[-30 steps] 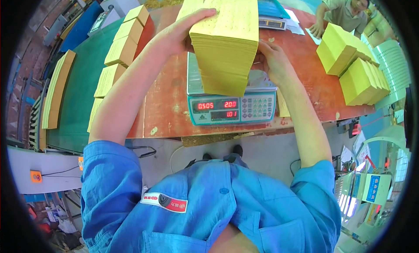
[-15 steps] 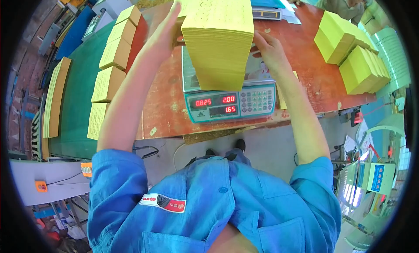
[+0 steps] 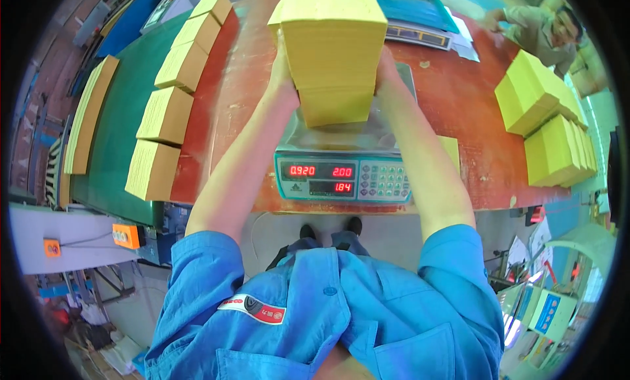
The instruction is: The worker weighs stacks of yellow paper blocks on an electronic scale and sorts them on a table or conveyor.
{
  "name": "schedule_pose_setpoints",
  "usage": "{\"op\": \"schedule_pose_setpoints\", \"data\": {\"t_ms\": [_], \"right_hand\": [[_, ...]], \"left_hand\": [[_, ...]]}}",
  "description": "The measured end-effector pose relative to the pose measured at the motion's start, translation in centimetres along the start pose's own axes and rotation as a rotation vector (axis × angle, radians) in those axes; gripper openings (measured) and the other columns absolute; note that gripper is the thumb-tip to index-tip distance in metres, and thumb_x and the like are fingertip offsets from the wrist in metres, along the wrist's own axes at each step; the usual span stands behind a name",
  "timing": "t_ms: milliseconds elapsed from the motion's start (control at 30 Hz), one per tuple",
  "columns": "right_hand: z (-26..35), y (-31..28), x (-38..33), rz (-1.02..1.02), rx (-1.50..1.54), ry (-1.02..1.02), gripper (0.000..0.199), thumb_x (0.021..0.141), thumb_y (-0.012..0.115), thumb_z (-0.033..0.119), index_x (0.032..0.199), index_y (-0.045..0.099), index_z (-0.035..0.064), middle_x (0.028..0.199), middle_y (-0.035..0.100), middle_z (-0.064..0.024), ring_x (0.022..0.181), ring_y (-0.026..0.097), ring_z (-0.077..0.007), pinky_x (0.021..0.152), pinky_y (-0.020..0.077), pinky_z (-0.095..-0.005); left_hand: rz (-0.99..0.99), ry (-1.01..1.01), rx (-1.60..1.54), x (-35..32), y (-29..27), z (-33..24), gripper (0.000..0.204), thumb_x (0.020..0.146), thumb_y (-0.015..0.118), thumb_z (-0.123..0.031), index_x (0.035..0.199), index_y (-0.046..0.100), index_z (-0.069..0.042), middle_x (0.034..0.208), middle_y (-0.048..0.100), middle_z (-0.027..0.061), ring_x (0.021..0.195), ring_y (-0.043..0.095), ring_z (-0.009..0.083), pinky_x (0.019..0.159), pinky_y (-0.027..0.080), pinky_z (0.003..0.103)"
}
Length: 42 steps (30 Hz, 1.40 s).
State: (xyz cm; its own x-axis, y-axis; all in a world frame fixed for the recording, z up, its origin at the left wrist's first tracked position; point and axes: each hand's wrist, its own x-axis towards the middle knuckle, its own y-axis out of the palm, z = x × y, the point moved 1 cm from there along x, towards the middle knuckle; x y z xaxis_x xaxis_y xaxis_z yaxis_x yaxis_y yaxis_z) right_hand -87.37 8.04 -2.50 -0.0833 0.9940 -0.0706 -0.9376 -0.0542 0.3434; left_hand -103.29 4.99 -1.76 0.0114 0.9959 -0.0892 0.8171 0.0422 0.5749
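Observation:
A tall stack of yellow paper [image 3: 335,59] stands on the metal pan of a teal counting scale [image 3: 387,177] with lit red digits. It looks like an upper block on a narrower-looking lower one. My left hand [image 3: 282,68] presses against the left side of the stack, its fingers mostly hidden behind the paper. On the opposite side, my right hand [image 3: 387,72] holds the stack, and its fingertips are also out of sight. Both forearms reach forward on either side of the scale.
Several yellow paper blocks [image 3: 164,114] line the left of the red table [image 3: 230,111], beside a green surface [image 3: 125,104] with a long paper row [image 3: 90,118]. More stacks [image 3: 558,150] stand at right. A blue-topped device [image 3: 420,16] sits behind; another person [image 3: 538,36] is at far right.
My left hand has moved down from the stack's upper left edge onto its side, and my right hand has closed in on the other side. The scale's digits have changed; the whole view has shifted.

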Motion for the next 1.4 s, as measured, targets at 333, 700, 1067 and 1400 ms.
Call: {"op": "schedule_pose_setpoints", "data": {"t_ms": [333,700,1067,1400], "right_hand": [[1.8,-15.5,-4.0,-0.019,-0.28,-0.37,0.052,0.102,0.043,0.036,0.141,0.045,0.0005,0.145,0.046,-0.015,0.133,0.045,-0.026,0.109,0.0351,-0.0389],[-3.6,-32.6,-19.1,-0.407,-0.8,-0.201,0.034,0.102,0.046,0.015,0.129,0.055,-0.0025,0.13,0.059,-0.0139,0.122,0.055,-0.0226,0.105,0.0408,-0.0342],[-5.8,-30.7,-20.1,-0.489,-1.183,-0.339,0.031,0.094,0.055,0.012,0.123,0.062,0.0009,0.119,0.066,-0.0149,0.108,0.062,-0.0253,0.095,0.047,-0.0353],[-5.8,-29.8,-19.1,-0.533,-1.3,-0.382,0.03,0.093,0.057,0.014,0.12,0.063,0.0015,0.119,0.066,-0.0148,0.108,0.062,-0.0269,0.095,0.0469,-0.0352]], "left_hand": [[-0.512,0.199,0.465,-10.4,-10.0,-1.3,0.066,0.101,0.038,-0.047,0.149,0.031,-0.002,0.153,0.031,0.0194,0.142,0.028,0.03,0.118,0.018,0.038],[-0.892,0.174,1.591,-28.8,-26.0,9.6,0.064,0.1,0.044,-0.035,0.147,0.028,0.005,0.153,0.021,0.0313,0.142,0.023,0.0428,0.115,0.021,0.044],[-0.859,0.31,1.463,-26.6,-26.0,5.3,0.06,0.102,0.041,-0.034,0.147,0.029,0.005,0.153,0.022,0.0291,0.144,0.021,0.0393,0.117,0.017,0.043],[-0.795,0.318,1.111,-21.6,-23.7,0.2,0.059,0.101,0.045,-0.033,0.146,0.032,0.004,0.152,0.033,0.0208,0.139,0.033,0.0306,0.115,0.025,0.038]]}}
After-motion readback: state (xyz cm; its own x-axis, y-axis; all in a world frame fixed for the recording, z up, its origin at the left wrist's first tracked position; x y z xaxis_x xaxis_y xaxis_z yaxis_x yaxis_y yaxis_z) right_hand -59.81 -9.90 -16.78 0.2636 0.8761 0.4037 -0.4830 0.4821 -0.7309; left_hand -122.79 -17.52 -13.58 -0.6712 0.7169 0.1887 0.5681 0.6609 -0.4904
